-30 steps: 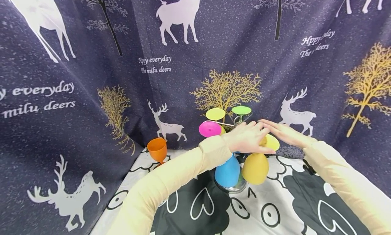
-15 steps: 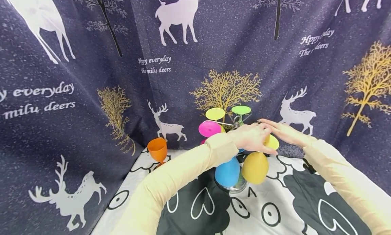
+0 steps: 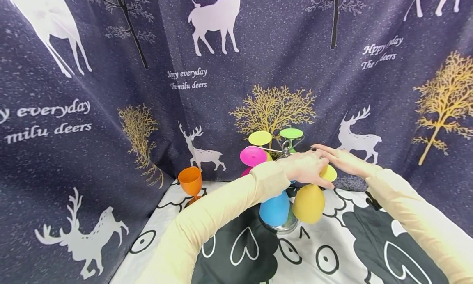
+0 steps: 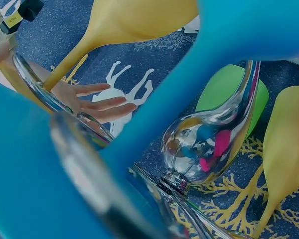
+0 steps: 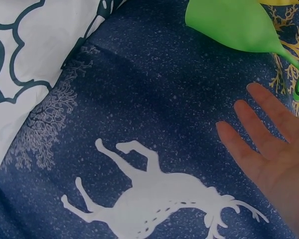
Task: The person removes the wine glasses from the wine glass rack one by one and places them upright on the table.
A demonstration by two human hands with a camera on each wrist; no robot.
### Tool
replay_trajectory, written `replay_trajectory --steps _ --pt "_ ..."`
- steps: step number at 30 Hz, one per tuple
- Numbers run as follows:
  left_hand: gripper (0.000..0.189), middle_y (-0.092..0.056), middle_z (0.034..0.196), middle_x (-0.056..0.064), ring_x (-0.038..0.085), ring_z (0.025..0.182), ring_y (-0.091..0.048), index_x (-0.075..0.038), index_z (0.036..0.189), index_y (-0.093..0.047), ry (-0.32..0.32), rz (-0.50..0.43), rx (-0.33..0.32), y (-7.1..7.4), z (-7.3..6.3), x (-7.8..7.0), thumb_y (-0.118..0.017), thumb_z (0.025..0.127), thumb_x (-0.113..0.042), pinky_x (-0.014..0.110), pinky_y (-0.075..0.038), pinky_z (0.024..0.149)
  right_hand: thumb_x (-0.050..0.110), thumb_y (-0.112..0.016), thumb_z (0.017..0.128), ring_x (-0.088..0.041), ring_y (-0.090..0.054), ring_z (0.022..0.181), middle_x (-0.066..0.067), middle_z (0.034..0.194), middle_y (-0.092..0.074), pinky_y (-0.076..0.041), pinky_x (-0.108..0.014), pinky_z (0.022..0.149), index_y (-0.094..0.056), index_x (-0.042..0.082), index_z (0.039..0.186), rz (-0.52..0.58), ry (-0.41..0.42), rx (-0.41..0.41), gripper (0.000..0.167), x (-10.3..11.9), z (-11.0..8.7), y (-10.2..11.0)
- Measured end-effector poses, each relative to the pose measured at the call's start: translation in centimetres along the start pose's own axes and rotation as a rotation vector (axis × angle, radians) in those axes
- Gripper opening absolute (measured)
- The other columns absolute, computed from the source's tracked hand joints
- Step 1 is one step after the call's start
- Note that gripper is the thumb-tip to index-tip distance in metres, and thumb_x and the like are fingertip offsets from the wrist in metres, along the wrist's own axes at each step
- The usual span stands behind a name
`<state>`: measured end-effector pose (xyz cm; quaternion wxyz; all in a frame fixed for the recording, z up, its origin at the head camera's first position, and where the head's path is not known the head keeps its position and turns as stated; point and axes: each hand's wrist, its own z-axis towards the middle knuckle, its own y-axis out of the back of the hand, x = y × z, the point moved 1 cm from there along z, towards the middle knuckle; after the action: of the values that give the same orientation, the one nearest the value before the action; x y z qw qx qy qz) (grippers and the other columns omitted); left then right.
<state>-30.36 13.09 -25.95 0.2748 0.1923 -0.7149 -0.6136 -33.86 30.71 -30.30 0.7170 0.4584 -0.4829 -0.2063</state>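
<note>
A chrome goblet rack [image 3: 290, 226] carries several coloured plastic goblets hanging upside down. At its right side, my left hand [image 3: 304, 167] pinches the foot of a yellow goblet [image 3: 309, 204], its thumb on the near side. The left fingertips are partly hidden. My right hand [image 3: 343, 160] reaches in from the right and meets the left fingers. In the right wrist view, the fingers [image 5: 254, 132] of that hand are straight, below a green goblet [image 5: 234, 25]. The left wrist view shows the right hand [image 4: 102, 102] spread behind the wire arm [image 4: 40, 89], close to the yellow stem.
An orange goblet [image 3: 190, 180] stands upright on the patterned cloth at the left. A blue goblet [image 3: 275, 209] hangs at the rack's front, with pink [image 3: 253, 156] and green [image 3: 291, 133] feet farther round. A dark deer-print curtain [image 3: 207, 103] rises behind.
My left hand has shifted slightly to the right along the rack, closer to the right hand. The right hand and the goblets have hardly moved.
</note>
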Motion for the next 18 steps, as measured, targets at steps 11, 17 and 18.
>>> replay_trajectory --steps 11,17,18 --pt "0.072 -0.027 0.141 0.002 0.017 0.124 -0.030 -0.026 0.140 -0.032 -0.019 0.009 0.000 0.6 -0.2 0.4 -0.048 0.080 -0.063 0.025 -0.033 0.092 0.040 -0.025 0.099 -0.046 -0.035 0.116 -0.025 0.132 -0.038 -0.027 -0.061 0.089 -0.025 0.006 0.143 -0.001 -0.040 0.003 0.055 -0.2 0.0 0.0" --pt "0.065 -0.026 0.141 0.002 0.015 0.123 -0.029 -0.030 0.139 -0.035 -0.042 -0.132 -0.017 1.3 -0.6 0.9 -0.051 0.082 -0.058 0.021 -0.031 0.091 0.038 -0.027 0.099 -0.050 -0.035 0.114 -0.032 0.127 -0.039 -0.029 -0.061 0.088 -0.025 -0.003 0.140 -0.015 -0.030 -0.010 0.057 0.0 -0.1 0.2" --pt "0.064 -0.028 0.139 0.003 0.014 0.120 -0.033 -0.029 0.138 -0.037 -0.055 -0.149 -0.027 1.5 -0.7 0.9 -0.052 0.083 -0.057 0.021 -0.033 0.089 0.036 -0.027 0.099 -0.051 -0.036 0.112 -0.033 0.125 -0.040 -0.030 -0.061 0.087 -0.026 -0.005 0.138 -0.027 0.002 -0.018 0.057 0.0 -0.1 0.2"
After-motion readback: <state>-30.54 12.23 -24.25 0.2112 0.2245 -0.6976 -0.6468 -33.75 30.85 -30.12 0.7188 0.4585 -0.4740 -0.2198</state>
